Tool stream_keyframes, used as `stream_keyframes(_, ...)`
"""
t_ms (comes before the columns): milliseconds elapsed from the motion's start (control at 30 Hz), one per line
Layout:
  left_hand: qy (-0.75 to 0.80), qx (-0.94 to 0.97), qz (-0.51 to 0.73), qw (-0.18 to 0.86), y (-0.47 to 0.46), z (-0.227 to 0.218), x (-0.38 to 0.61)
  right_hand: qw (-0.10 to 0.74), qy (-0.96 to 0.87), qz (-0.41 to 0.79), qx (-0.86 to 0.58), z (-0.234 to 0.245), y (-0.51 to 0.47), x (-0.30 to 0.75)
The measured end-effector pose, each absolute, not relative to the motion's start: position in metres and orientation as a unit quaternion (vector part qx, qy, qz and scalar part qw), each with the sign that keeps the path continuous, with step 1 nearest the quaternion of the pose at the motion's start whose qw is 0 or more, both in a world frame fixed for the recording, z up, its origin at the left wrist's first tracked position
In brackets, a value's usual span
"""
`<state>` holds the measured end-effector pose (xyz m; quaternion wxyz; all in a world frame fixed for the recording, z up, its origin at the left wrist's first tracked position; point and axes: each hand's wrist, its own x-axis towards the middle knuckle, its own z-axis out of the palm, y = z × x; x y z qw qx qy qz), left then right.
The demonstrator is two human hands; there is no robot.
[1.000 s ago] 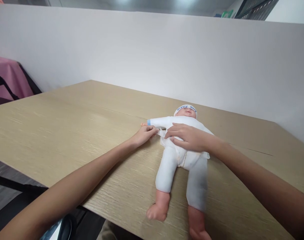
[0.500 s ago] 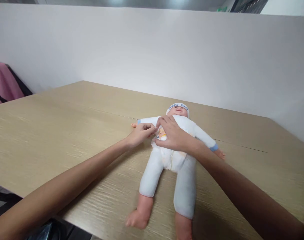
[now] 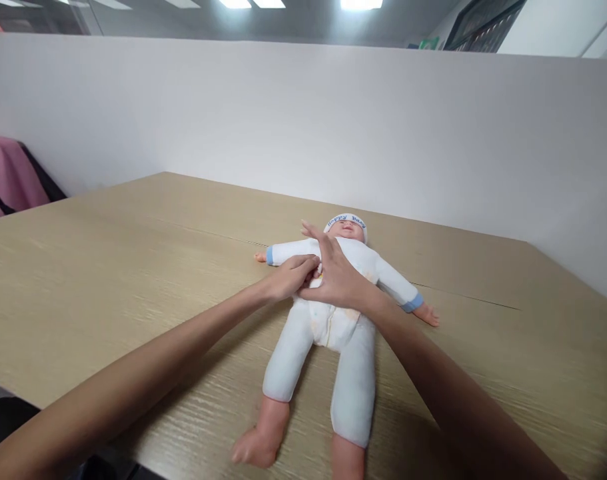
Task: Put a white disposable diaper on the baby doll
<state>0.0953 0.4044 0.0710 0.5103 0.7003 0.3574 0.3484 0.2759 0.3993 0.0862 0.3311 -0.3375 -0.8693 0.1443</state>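
A baby doll [image 3: 303, 357] in a white suit with blue cuffs lies on its back, its feet towards me, wearing a "Happy Baby" hat [image 3: 346, 220]. Around its hips is a white diaper [image 3: 330, 330]. My left hand [image 3: 296, 275] is closed at the side of the diaper's waist, its fingertips pinching the edge there; the exact part held is hidden. Over the doll's belly, my right hand [image 3: 336, 273] has its fingers spread and raised, with the thumb low against the diaper front beside my left fingers.
The doll lies on a wood-grain table [image 3: 133, 247] with a thin seam across it. Behind stands a low white partition [image 3: 263, 120]. A pink cloth-covered chair [image 3: 10, 173] is beyond the left edge.
My left hand has moved inward over the waist, close to my right thumb. The fingers of my right hand have lifted and spread. The camera view has tilted up a little.
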Motion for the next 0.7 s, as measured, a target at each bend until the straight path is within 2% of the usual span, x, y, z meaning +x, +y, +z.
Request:
stream_keyframes(233,0.317,0.719,0.346,0.512,0.410,0.058,0.093,0.311,-0.876,0.157,-0.332,0.092,0.397,0.276)
stream_keyframes(467,0.313,0.703,0.333,0.545,0.413,0.072,0.088,0.325,-0.879,0.167,-0.305,0.126,0.366,0.282)
stream_keyframes(700,0.312,0.713,0.352,0.521,0.413,0.068,0.087,0.355,-0.843,0.090,-0.393,0.130,0.283,0.323)
